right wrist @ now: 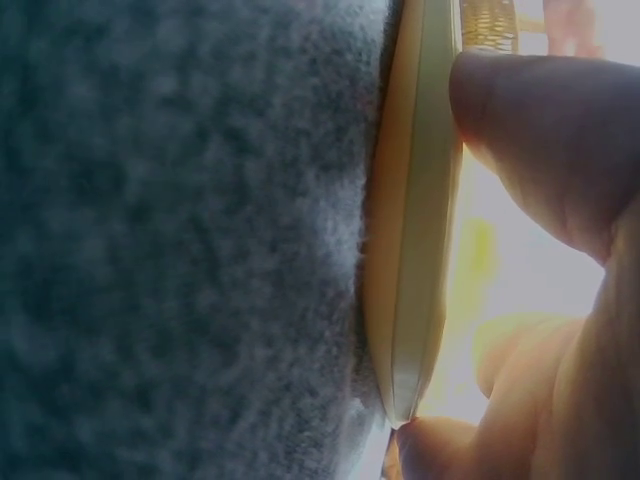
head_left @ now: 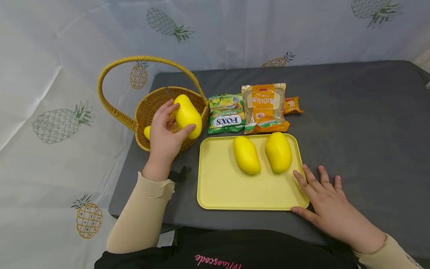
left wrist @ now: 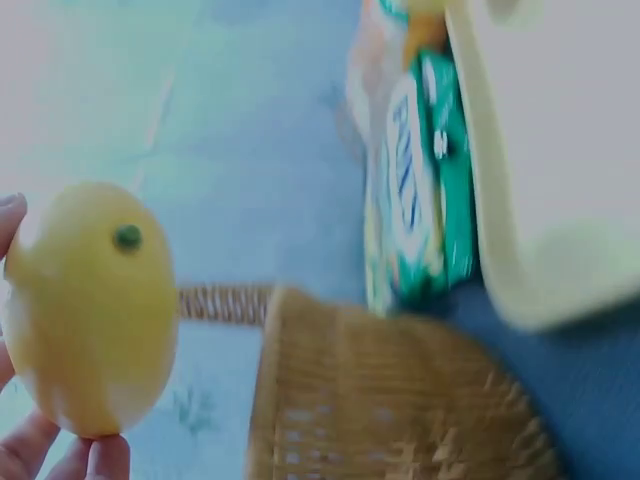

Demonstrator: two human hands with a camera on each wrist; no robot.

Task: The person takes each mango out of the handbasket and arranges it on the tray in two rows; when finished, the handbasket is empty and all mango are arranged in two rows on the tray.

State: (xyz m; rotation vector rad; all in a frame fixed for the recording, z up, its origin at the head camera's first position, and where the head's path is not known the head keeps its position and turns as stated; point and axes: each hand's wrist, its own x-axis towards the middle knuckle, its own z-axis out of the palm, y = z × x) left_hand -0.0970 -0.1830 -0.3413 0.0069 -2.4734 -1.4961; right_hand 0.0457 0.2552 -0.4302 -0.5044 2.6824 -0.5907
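My left hand point(head_left: 168, 130) grips a smooth yellow mango point(head_left: 188, 116) over the opening of a woven basket point(head_left: 142, 112), thumb on one side and fingers on the other. In the left wrist view a small green stem spot shows on this mango point(left wrist: 95, 310). Part of another yellow fruit point(head_left: 147, 132) peeks out inside the basket, mostly hidden by the hand. Two more mangoes, a left one point(head_left: 246, 155) and a right one point(head_left: 279, 152), lie on a pale yellow tray point(head_left: 221, 190). My right hand point(head_left: 327, 205) rests with spread fingers at the tray's right edge, thumb at its near corner.
Behind the tray lie a green FOX'S candy bag point(head_left: 226, 114), a clear and orange grain bag point(head_left: 264, 106) and a small orange packet point(head_left: 292, 105). The basket's tall handle point(head_left: 147, 58) arches up at the left. A dark grey cloth covers the table point(head_left: 362, 130).
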